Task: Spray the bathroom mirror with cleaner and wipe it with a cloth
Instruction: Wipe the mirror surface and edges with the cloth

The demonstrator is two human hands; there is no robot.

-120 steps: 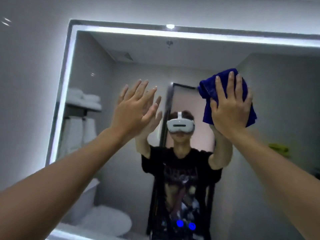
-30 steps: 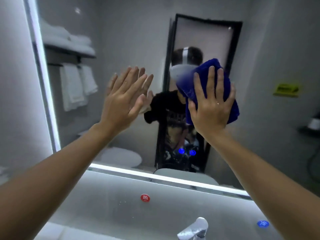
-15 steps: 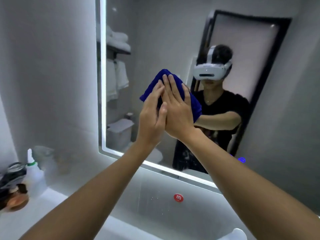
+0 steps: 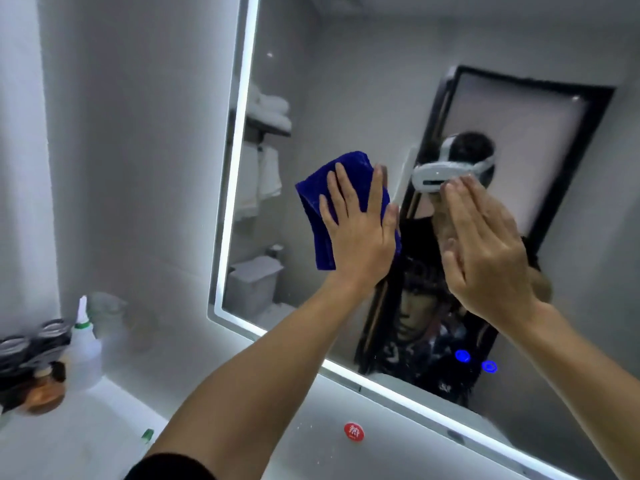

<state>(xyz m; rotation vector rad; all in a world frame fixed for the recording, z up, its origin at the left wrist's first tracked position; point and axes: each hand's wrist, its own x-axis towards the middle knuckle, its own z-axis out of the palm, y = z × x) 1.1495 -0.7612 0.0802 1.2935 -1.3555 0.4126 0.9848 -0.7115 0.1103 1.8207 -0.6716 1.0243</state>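
The bathroom mirror (image 4: 349, 98) has a lit white frame and fills the upper right. A dark blue cloth (image 4: 317, 199) lies flat on the glass near its left edge. My left hand (image 4: 360, 233) presses on the cloth with fingers spread. My right hand (image 4: 485, 258) is open and flat, at or just off the glass to the right of the cloth, holding nothing. A white bottle with a green collar and pointed nozzle (image 4: 84, 351) stands on the counter at the lower left; I cannot tell whether it is the cleaner.
Dark jars (image 4: 33, 344) and an amber bottle (image 4: 45, 393) stand beside the white bottle on the white counter (image 4: 69, 445). A green-capped item (image 4: 147, 436) lies near my left forearm. A red round sticker (image 4: 354, 432) sits below the mirror. Two blue lit buttons (image 4: 462, 356) glow in the glass.
The cloth was under my right hand; both hands met on it, and now my left hand presses it. My right hand has moved off to the right. The view swung left.
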